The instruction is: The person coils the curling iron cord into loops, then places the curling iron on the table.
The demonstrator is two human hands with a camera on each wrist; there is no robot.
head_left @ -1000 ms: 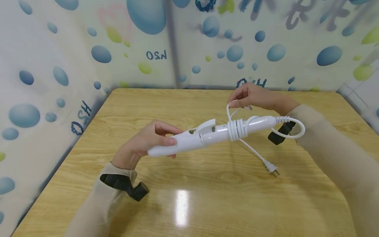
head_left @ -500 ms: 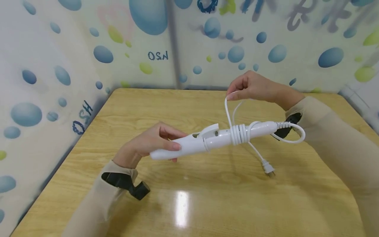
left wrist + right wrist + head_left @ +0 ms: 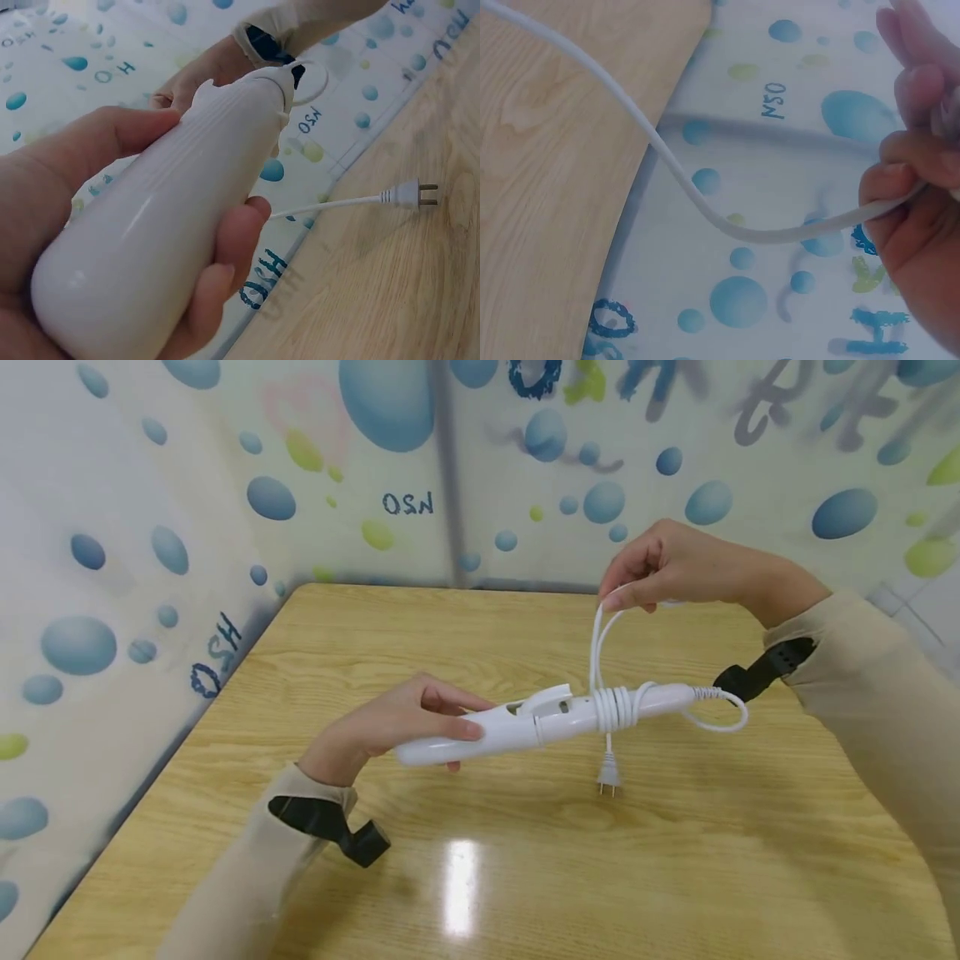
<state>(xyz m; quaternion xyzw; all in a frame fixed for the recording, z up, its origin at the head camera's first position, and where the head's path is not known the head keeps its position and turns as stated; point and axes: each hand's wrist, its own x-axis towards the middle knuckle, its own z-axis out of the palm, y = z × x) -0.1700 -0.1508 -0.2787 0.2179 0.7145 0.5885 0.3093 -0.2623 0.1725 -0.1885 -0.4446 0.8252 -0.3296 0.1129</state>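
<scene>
A white hair styling iron [image 3: 510, 729] is held roughly level above the table, its raised flap [image 3: 547, 698] near the middle. My left hand [image 3: 412, 722] grips the thick end, thumb on the near side; the left wrist view shows fingers curled round the smooth body [image 3: 157, 232]. White cord [image 3: 617, 708] is wound in several turns round the slimmer part. My right hand [image 3: 682, 568], above the iron, pinches a raised stretch of the cord [image 3: 757, 236]. The two-pin plug [image 3: 609, 771] hangs below the turns. A loop of cord [image 3: 731, 727] leaves the iron's right end.
Underneath is a light wooden table [image 3: 480, 852] with a bright reflection near the front. A patterned wall [image 3: 525, 510] with blue and green drops stands along its back and left. A black camera mount [image 3: 367, 843] sits on each wrist.
My right hand has risen and then moved right, drawing out a longer stretch of cord above the iron. The plug has swung left. The iron has shifted slightly right and down in my left hand.
</scene>
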